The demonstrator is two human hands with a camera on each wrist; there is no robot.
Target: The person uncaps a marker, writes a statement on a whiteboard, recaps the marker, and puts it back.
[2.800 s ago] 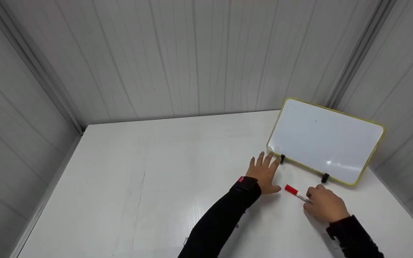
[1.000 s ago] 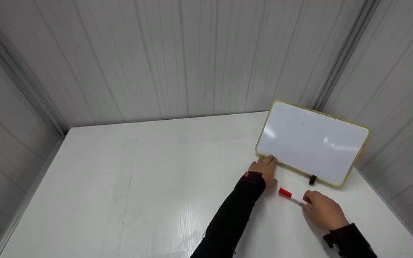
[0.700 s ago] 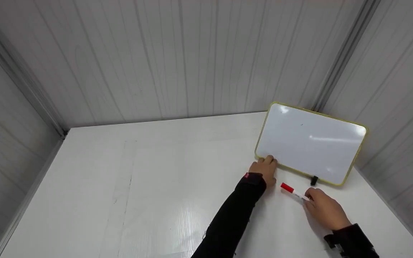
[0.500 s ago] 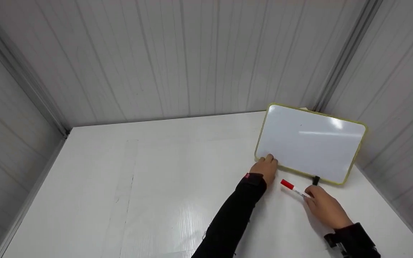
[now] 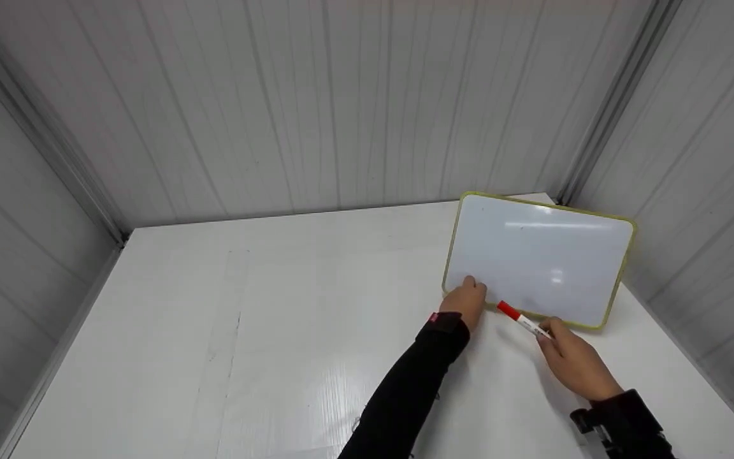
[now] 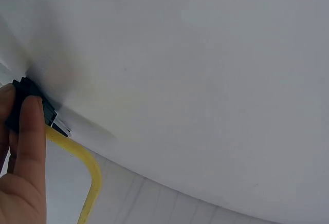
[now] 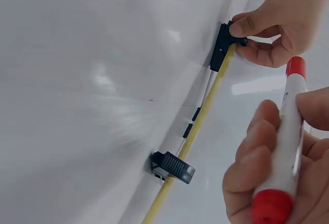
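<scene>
Left hand [image 5: 466, 303] pinches black clip [image 7: 224, 44] at whiteboard [image 5: 536, 261] lower-left corner, steadying it on table [image 5: 290, 331] — right hand [image 5: 574, 363] grips red-capped marker [image 5: 523, 320]; uncapping likely next.

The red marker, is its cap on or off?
On. The marker in the right hand shows a red cap over its tip.

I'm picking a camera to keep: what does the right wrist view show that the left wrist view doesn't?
Only the right wrist view shows the right hand holding the red-capped marker and a second black clip on the board's edge. Only the left wrist view shows the board's rounded yellow corner close up. Both show the whiteboard, its yellow frame, and the left hand pinching a black clip.
</scene>
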